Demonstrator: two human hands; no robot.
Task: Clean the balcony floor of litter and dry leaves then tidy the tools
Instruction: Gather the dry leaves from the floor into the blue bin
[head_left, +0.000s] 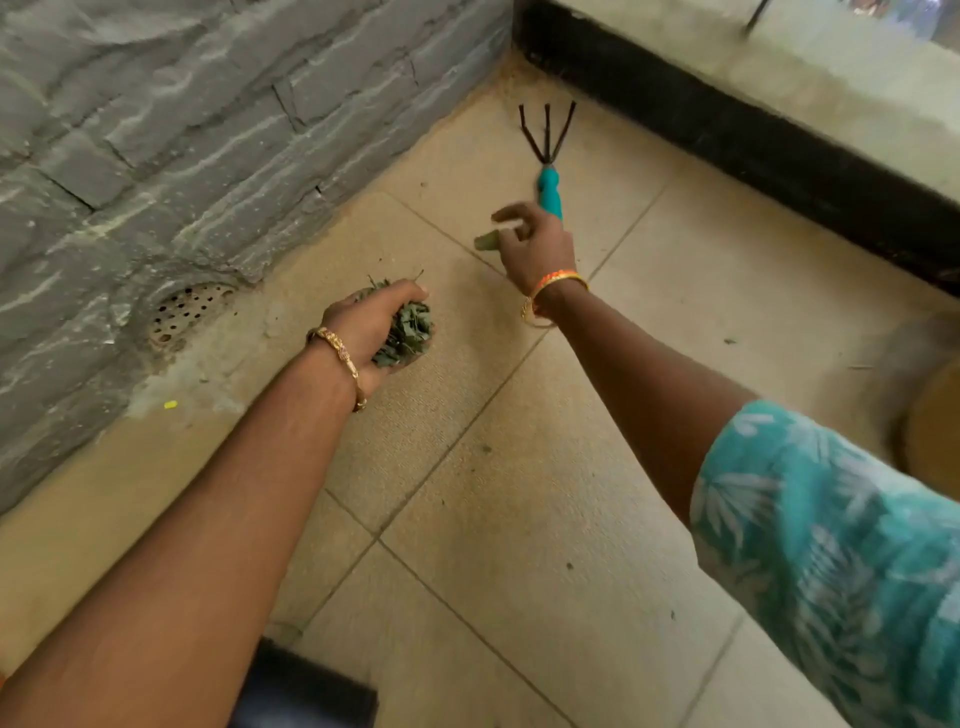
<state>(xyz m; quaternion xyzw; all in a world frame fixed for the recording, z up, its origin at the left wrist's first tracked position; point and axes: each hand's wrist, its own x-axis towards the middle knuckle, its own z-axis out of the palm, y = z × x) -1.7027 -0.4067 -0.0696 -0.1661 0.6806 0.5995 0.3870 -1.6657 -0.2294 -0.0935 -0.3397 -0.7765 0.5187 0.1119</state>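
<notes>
My left hand grips a bunch of dry green leaves above the tan floor tiles. My right hand reaches forward and pinches a single green leaf in its fingertips, blurred by motion. Just beyond that hand a small hand rake lies on the floor, with a teal handle and three black prongs pointing toward the corner. A few tiny leaf bits dot the tiles.
A grey stone wall runs along the left, with a round perforated floor drain at its foot. A black-faced concrete ledge closes the far right. A round pot sits at the right edge. A dark object lies at the bottom.
</notes>
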